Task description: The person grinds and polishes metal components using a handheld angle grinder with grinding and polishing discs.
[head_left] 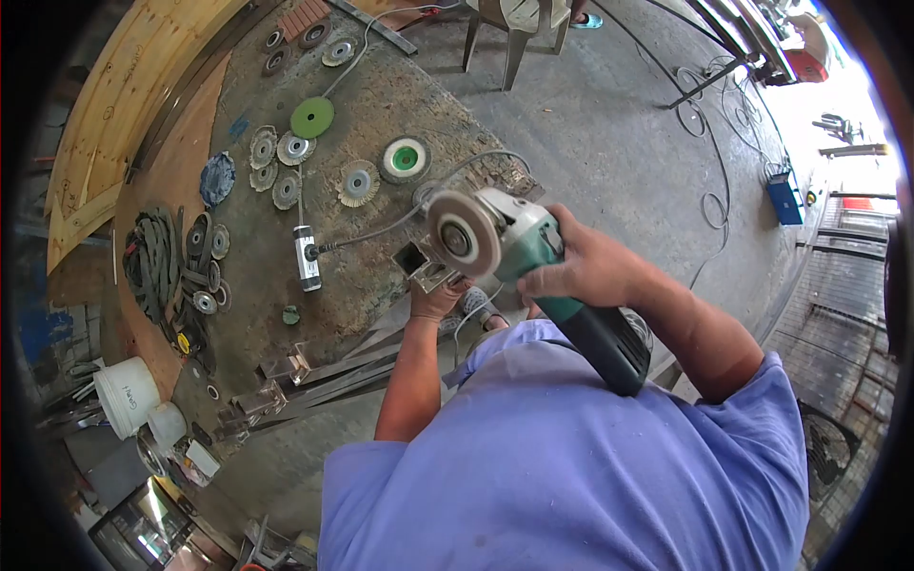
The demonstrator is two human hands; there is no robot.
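Note:
My right hand (595,265) is wrapped round a green and black angle grinder (602,344), held up in front of my chest. The grinder's round disc (479,217) faces away to the left and shows a worn pale rim. Below and left of the disc, my left hand (440,301) grips a short piece of square metal tube (415,257) whose hollow end points up. Part of that piece is hidden behind my fingers and the grinder. A power strip (307,259) with a plugged-in cord lies on the bench to the left.
Several flap discs (358,182) and a green disc (312,118) lie on the worn bench (343,300). Long metal bars (352,373) run beside my left arm. A plastic chair (514,29) stands beyond the bench; cables and a blue box (785,198) are on the floor at right. White buckets (127,398) stand at left.

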